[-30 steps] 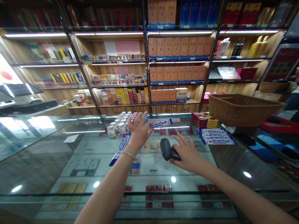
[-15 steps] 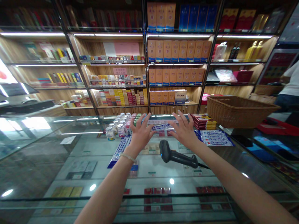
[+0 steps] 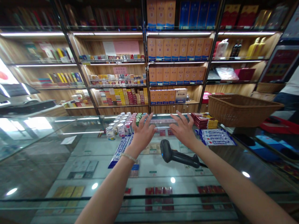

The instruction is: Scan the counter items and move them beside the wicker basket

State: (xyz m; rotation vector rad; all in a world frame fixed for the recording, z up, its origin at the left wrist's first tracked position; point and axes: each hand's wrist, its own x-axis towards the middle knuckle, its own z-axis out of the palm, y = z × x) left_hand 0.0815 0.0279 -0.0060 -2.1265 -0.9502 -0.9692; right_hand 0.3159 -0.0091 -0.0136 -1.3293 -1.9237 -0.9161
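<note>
Silvery and slim, the packet (image 3: 163, 127) shows almost edge-on, level between the two hands, just above the tabletop (image 3: 149, 163) and beyond the scanner (image 3: 178, 156). I judge it light, its wrapper slick and crinkly, the filling perhaps soft enough to dent, so a gentle hold at both ends suits it best. The left hand (image 3: 143, 133) seems to pinch one end by the thumb, the right hand (image 3: 184, 131) the other; their remaining fingers fan out, raised. What grips behind the thumbs, I can't tell.
</note>
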